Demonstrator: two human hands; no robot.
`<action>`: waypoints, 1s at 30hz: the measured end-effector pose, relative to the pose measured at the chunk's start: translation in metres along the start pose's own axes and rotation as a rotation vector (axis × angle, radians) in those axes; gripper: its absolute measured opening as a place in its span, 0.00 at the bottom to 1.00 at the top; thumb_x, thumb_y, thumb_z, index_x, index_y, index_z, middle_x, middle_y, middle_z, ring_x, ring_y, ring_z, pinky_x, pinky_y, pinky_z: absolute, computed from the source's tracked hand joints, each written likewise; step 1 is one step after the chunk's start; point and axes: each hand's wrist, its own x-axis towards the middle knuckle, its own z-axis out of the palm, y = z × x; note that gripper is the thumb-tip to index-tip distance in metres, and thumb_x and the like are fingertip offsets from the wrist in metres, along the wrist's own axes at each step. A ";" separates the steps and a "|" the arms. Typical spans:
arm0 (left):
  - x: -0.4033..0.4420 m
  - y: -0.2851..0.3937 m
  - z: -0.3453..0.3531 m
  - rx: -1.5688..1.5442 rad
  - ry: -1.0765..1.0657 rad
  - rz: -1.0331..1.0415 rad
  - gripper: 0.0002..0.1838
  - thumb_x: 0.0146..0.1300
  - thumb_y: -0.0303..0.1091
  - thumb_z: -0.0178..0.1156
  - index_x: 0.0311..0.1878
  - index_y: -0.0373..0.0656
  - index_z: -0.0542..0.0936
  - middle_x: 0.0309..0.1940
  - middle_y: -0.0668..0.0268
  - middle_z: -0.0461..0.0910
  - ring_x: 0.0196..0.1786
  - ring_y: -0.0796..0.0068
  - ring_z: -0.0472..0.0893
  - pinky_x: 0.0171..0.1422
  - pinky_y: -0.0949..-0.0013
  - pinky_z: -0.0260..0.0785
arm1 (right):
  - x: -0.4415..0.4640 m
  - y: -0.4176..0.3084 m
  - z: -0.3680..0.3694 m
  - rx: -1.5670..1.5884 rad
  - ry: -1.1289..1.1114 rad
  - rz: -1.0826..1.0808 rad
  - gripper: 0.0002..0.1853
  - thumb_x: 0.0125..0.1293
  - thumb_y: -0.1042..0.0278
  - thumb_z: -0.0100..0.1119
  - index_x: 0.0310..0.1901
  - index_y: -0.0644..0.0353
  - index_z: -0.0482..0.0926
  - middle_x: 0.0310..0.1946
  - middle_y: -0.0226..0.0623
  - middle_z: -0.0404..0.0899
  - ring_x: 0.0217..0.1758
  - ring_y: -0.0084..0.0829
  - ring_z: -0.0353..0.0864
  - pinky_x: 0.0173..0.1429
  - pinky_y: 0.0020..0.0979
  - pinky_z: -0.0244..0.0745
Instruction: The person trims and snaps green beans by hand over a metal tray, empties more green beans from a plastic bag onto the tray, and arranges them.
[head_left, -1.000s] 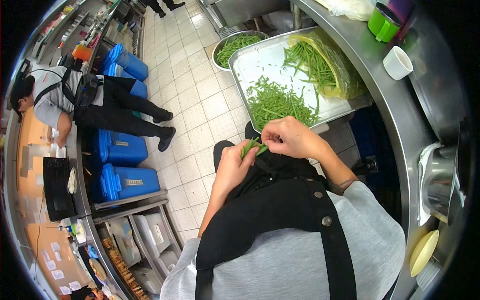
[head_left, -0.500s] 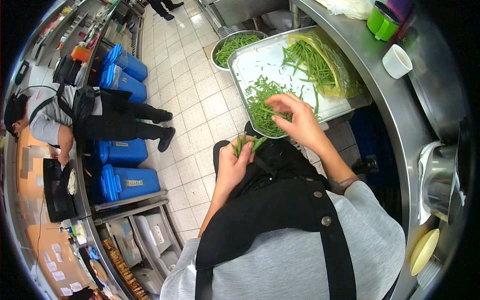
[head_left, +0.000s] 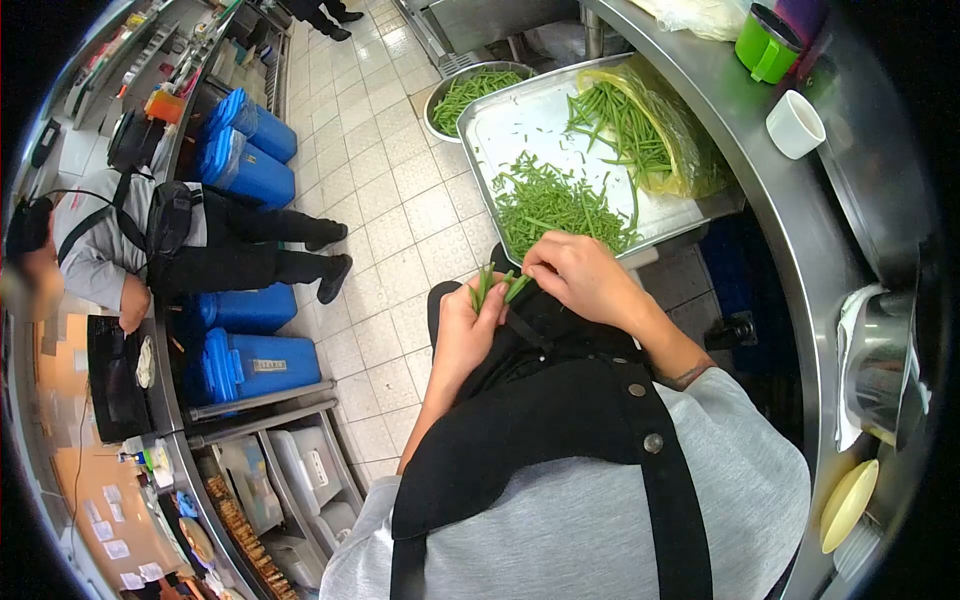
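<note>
Several green beans [head_left: 487, 286] stick up out of my left hand [head_left: 468, 322], which is closed around them above my lap. My right hand [head_left: 585, 278] has its fingers pinched at the tip of one of these beans, close beside the left hand. Just beyond my hands, a metal tray [head_left: 508, 112] holds a heap of short bean pieces [head_left: 560, 208] at its near side. Long whole green beans [head_left: 622, 128] spill from a yellow plastic bag [head_left: 690, 150] at the tray's right.
Behind the tray a metal bowl [head_left: 432, 112] holds more beans. A steel counter [head_left: 765, 190] curves along the right, carrying a white cup [head_left: 795, 125] and a green mug [head_left: 768, 45]. At left, a co-worker [head_left: 110, 230] stands at another counter above blue bins [head_left: 262, 365].
My right hand has come down from over the bean pieces in the tray to the beans in my left hand, and its fingers have closed. The co-worker has shifted slightly.
</note>
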 end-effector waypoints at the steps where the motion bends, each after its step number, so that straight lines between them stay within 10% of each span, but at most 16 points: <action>1: 0.000 0.000 0.000 0.006 -0.002 -0.001 0.08 0.66 0.29 0.52 0.36 0.35 0.77 0.14 0.70 0.71 0.20 0.84 0.68 0.26 0.76 0.61 | -0.001 0.003 0.005 -0.018 0.008 0.001 0.04 0.59 0.73 0.54 0.34 0.63 0.77 0.29 0.42 0.77 0.34 0.42 0.78 0.38 0.37 0.72; 5: -0.001 -0.003 0.000 0.003 -0.002 0.000 0.09 0.67 0.29 0.51 0.37 0.35 0.77 0.15 0.70 0.71 0.19 0.85 0.67 0.25 0.76 0.60 | -0.005 0.007 0.017 -0.061 0.024 0.005 0.05 0.63 0.73 0.50 0.36 0.64 0.75 0.28 0.43 0.75 0.32 0.41 0.77 0.38 0.36 0.72; 14: 0.001 0.004 0.003 -0.233 -0.054 -0.052 0.10 0.68 0.32 0.51 0.38 0.35 0.77 0.15 0.72 0.69 0.19 0.86 0.65 0.23 0.78 0.57 | 0.000 0.019 0.035 1.043 -0.117 0.404 0.11 0.71 0.67 0.42 0.36 0.62 0.74 0.25 0.25 0.70 0.26 0.17 0.68 0.32 0.21 0.67; 20: -0.006 0.022 0.019 0.151 -0.091 0.030 0.07 0.65 0.29 0.53 0.38 0.36 0.76 0.14 0.65 0.70 0.19 0.79 0.70 0.26 0.72 0.64 | 0.013 0.038 0.035 0.419 0.418 0.458 0.13 0.68 0.65 0.47 0.36 0.66 0.77 0.26 0.42 0.77 0.26 0.29 0.75 0.34 0.30 0.70; 30: 0.005 0.008 0.009 -0.118 -0.280 -0.254 0.13 0.70 0.38 0.49 0.39 0.39 0.76 0.15 0.73 0.68 0.15 0.87 0.63 0.18 0.79 0.53 | 0.002 0.007 -0.009 0.109 0.154 -0.106 0.14 0.52 0.75 0.64 0.42 0.62 0.80 0.40 0.38 0.77 0.42 0.36 0.79 0.46 0.34 0.73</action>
